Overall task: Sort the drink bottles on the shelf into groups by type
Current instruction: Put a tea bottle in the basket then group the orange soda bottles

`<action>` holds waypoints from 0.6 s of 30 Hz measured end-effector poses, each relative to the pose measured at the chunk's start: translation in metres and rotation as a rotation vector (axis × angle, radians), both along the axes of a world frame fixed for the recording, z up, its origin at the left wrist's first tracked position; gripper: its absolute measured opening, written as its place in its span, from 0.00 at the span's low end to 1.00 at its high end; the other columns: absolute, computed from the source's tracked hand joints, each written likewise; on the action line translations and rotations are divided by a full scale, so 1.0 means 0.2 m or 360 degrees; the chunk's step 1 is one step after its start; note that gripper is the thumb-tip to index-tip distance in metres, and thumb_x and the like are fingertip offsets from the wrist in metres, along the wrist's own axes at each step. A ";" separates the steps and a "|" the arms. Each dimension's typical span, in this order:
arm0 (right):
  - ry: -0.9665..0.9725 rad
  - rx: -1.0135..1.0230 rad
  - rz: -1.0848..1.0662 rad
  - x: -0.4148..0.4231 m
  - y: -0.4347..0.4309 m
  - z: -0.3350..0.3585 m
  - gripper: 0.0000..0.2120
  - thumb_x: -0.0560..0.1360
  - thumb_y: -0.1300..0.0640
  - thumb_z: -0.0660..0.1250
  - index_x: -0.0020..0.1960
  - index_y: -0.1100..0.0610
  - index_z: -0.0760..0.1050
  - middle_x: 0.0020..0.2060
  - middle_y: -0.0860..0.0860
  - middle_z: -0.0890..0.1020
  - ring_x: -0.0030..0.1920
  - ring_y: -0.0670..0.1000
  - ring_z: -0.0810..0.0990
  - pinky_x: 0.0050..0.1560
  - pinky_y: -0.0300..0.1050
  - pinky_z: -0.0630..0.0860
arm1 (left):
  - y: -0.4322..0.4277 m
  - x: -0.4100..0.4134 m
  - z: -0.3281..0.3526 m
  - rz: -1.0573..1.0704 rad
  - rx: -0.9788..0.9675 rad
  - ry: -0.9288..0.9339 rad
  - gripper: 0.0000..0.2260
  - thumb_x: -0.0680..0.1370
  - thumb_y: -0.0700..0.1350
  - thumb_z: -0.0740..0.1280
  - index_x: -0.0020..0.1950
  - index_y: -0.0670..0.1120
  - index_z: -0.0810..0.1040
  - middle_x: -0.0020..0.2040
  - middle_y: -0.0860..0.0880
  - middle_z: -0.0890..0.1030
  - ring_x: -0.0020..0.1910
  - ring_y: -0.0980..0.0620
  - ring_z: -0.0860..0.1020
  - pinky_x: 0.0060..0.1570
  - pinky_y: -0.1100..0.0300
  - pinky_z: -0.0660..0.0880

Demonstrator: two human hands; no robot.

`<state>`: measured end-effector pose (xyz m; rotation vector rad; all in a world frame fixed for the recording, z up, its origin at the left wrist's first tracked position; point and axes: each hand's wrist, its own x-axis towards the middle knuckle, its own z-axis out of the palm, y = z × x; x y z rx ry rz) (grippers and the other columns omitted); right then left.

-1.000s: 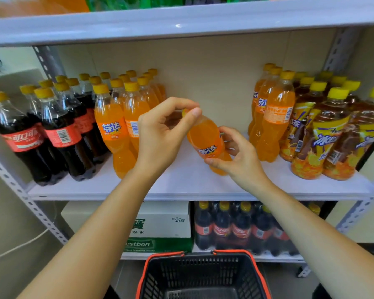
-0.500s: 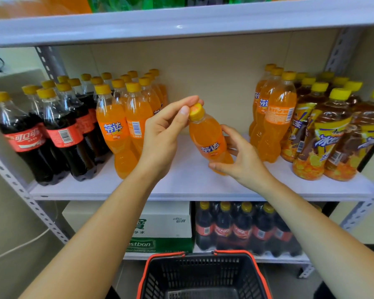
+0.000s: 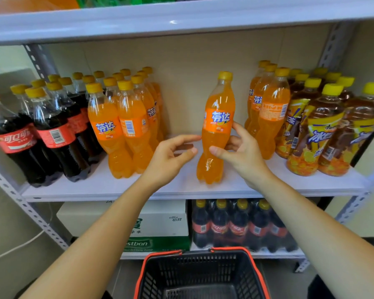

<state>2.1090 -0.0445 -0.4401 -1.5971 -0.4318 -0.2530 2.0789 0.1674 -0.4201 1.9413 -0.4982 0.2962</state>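
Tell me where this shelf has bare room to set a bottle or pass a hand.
Widest bare patch: between the left orange soda group and the lone orange bottle, though the left hand hovers there. The gap toward the right orange bottles is narrower. Cola bottles and tea bottles crowd both ends.

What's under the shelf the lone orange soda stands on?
A white carton at left, dark cola bottles at right. The left arm covers part of the carton, the right arm some bottles; anything behind is hidden.
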 end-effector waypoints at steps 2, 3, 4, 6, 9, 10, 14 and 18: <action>0.0075 0.0107 0.0019 0.00 0.00 0.02 0.36 0.71 0.58 0.78 0.75 0.53 0.66 0.53 0.52 0.87 0.55 0.52 0.86 0.55 0.50 0.83 | 0.01 -0.01 -0.03 -0.0120 0.0052 0.0146 0.24 0.78 0.44 0.73 0.74 0.52 0.74 0.69 0.53 0.79 0.64 0.55 0.79 0.63 0.55 0.79; 0.0108 0.0155 0.0018 -0.01 0.00 0.02 0.36 0.70 0.58 0.79 0.74 0.53 0.67 0.52 0.53 0.87 0.54 0.53 0.86 0.54 0.51 0.83 | 0.01 -0.01 -0.05 -0.0193 0.0076 0.0200 0.30 0.76 0.47 0.75 0.77 0.55 0.70 0.71 0.54 0.77 0.65 0.55 0.79 0.63 0.54 0.79; 0.0138 0.0194 0.0011 -0.01 0.00 0.03 0.36 0.69 0.56 0.79 0.73 0.53 0.67 0.52 0.53 0.87 0.54 0.53 0.86 0.53 0.53 0.84 | 0.01 -0.02 -0.06 -0.0259 0.0121 0.0225 0.36 0.74 0.48 0.77 0.78 0.59 0.67 0.72 0.55 0.75 0.66 0.56 0.78 0.62 0.55 0.79; 0.0199 0.0232 -0.0004 -0.02 0.00 0.05 0.36 0.67 0.51 0.78 0.72 0.53 0.68 0.52 0.52 0.87 0.54 0.53 0.86 0.52 0.54 0.84 | 0.00 -0.03 -0.08 -0.0356 0.0214 0.0216 0.43 0.72 0.48 0.79 0.80 0.65 0.60 0.73 0.58 0.72 0.65 0.58 0.78 0.58 0.61 0.80; 0.0291 0.0236 0.0039 -0.04 0.01 0.07 0.36 0.67 0.47 0.76 0.71 0.54 0.68 0.54 0.53 0.86 0.53 0.52 0.87 0.49 0.52 0.84 | -0.02 -0.04 -0.09 -0.0382 0.0125 0.0171 0.45 0.71 0.44 0.79 0.80 0.62 0.59 0.72 0.53 0.73 0.65 0.54 0.79 0.54 0.60 0.81; 0.0327 0.0241 0.0071 -0.05 0.00 0.08 0.36 0.67 0.48 0.76 0.71 0.55 0.68 0.54 0.54 0.86 0.53 0.53 0.87 0.48 0.52 0.84 | -0.02 -0.05 -0.08 -0.0378 0.0071 0.0155 0.43 0.70 0.44 0.79 0.80 0.59 0.61 0.72 0.52 0.73 0.65 0.52 0.79 0.54 0.57 0.82; 0.0447 0.0187 0.0185 -0.05 -0.05 0.11 0.35 0.68 0.52 0.77 0.71 0.57 0.68 0.57 0.58 0.85 0.54 0.58 0.86 0.48 0.55 0.84 | -0.04 -0.08 -0.06 -0.0324 -0.0040 0.0047 0.33 0.72 0.46 0.78 0.75 0.53 0.71 0.68 0.52 0.78 0.64 0.50 0.80 0.59 0.46 0.81; 0.0544 0.0174 0.0176 -0.05 -0.05 0.10 0.27 0.76 0.53 0.73 0.71 0.58 0.70 0.58 0.58 0.84 0.52 0.58 0.86 0.49 0.55 0.83 | -0.06 -0.11 -0.04 -0.0272 -0.0030 -0.0001 0.31 0.74 0.45 0.78 0.75 0.51 0.72 0.66 0.47 0.79 0.62 0.49 0.82 0.57 0.42 0.81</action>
